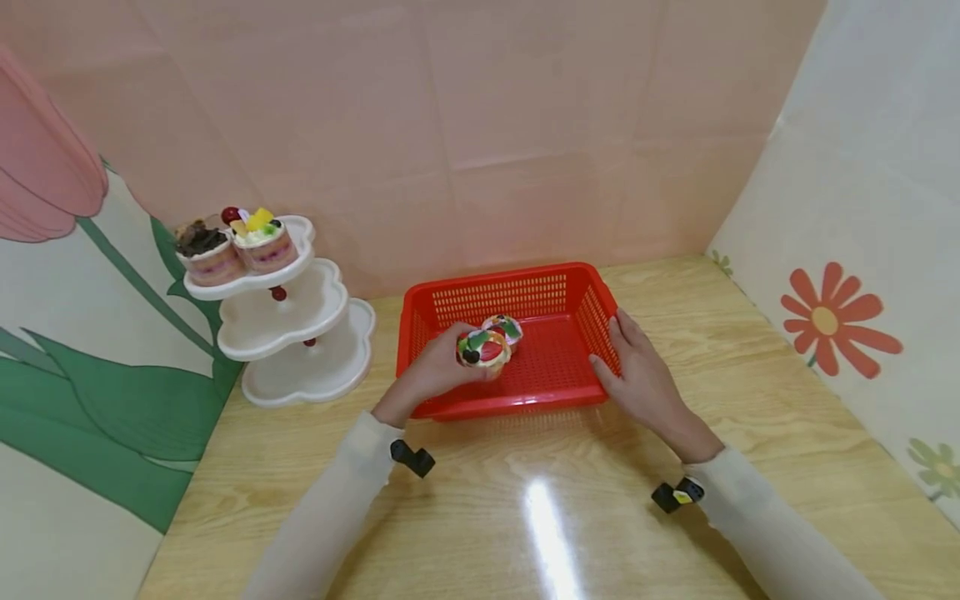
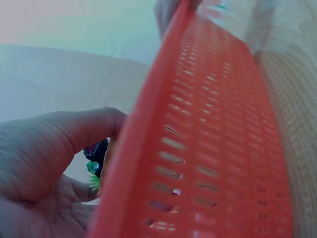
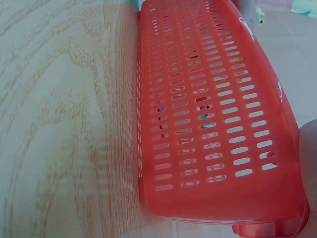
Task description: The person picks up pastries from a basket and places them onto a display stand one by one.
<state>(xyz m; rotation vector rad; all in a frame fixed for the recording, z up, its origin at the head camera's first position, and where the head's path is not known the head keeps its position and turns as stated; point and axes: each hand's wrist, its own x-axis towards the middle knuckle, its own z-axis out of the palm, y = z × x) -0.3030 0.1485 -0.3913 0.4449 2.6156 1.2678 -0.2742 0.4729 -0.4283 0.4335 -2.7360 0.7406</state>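
Note:
My left hand (image 1: 438, 364) reaches over the front left of a red plastic basket (image 1: 551, 395) and grips a small toy fruit tart (image 1: 486, 350) between thumb and fingers. Red, green and dark fruit pieces top it. Just behind it in the basket is a second fruit tart (image 1: 507, 327), partly hidden. In the left wrist view, dark berries (image 2: 96, 151) show between thumb and fingers, while the basket wall (image 2: 213, 134) covers the rest. My right hand (image 1: 647, 379) holds the basket's right side, its thumb towards the inside and its fingers along the rim.
A white three-tier stand (image 1: 285, 321) stands left of the basket, with a chocolate-topped dessert cup (image 1: 212, 260) and a fruit-topped dessert cup (image 1: 262, 246) on its top tier. The wooden table (image 1: 480, 492) meets a pink wall behind and a flower-printed wall (image 1: 885, 208) at right.

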